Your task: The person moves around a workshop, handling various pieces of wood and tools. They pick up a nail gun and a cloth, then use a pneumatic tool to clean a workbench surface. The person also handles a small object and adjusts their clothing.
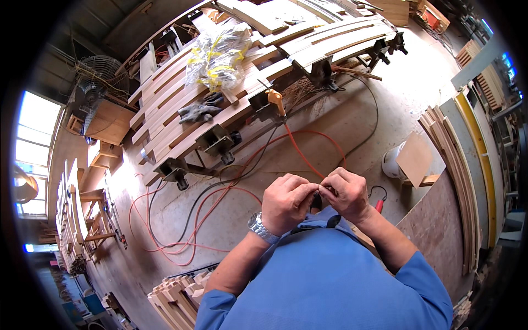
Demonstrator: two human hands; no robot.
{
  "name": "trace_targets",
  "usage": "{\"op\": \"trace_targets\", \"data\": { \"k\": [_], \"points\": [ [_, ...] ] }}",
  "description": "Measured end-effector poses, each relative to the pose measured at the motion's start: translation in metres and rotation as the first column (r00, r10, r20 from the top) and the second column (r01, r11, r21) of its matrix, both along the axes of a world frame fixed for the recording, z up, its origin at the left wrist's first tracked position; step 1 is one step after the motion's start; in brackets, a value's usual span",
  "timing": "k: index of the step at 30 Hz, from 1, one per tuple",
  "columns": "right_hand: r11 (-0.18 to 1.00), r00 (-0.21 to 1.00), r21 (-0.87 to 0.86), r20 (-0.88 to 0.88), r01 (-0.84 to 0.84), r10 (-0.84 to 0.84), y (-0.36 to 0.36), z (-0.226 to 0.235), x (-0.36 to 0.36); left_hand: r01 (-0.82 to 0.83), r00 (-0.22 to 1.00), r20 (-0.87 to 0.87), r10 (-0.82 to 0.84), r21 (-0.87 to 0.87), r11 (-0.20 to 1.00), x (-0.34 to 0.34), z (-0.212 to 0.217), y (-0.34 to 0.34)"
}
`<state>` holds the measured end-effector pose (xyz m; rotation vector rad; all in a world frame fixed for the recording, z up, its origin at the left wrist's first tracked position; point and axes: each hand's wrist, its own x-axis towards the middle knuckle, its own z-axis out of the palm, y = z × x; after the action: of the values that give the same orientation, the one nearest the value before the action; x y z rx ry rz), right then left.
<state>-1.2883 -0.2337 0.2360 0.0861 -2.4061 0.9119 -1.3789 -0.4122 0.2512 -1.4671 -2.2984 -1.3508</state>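
My left hand (285,202) and my right hand (348,193) meet in front of my blue shirt, thumbs and fingertips pinched together and touching. Whatever lies between the fingertips is too small or hidden to make out. A silver wristwatch (262,229) is on my left wrist. Beyond the hands, an orange air blow gun (275,99) hangs at the edge of a clamp rack, with a red hose (300,149) running down from it. On the wooden slats (165,124) of the rack lie grey work gloves (197,111) and a crumpled clear plastic bag (212,60) with yellow tape.
Dark metal clamps (217,142) jut from the rack's near edge. Red and black hoses (192,231) loop across the concrete floor. To the right stand a white bucket (391,163) with a wooden board (414,158) and stacked long boards (454,181). Cut wood pieces (173,297) lie at lower left.
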Motion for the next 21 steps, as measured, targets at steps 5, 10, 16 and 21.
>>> {"op": "trace_targets", "data": {
  "k": [5,10,16,21],
  "points": [
    [0.98,0.997,0.184,0.003,-0.079,0.079,0.003,0.003,0.001,0.04,0.997,-0.058,-0.049,-0.137,0.99,0.001,0.004,0.001],
    [0.954,0.992,0.273,-0.008,-0.122,0.129,0.007,-0.001,-0.001,0.06,0.993,-0.083,-0.081,-0.223,0.973,0.004,0.0,0.004],
    [0.945,0.984,0.278,0.008,-0.175,0.18,0.009,-0.001,0.0,0.081,0.994,-0.055,-0.099,-0.264,0.961,0.005,0.0,0.004],
    [0.959,0.982,0.233,-0.061,-0.16,0.179,0.011,0.0,-0.001,0.074,0.993,0.105,-0.06,-0.138,0.988,0.004,0.004,0.006]
  ]
}}
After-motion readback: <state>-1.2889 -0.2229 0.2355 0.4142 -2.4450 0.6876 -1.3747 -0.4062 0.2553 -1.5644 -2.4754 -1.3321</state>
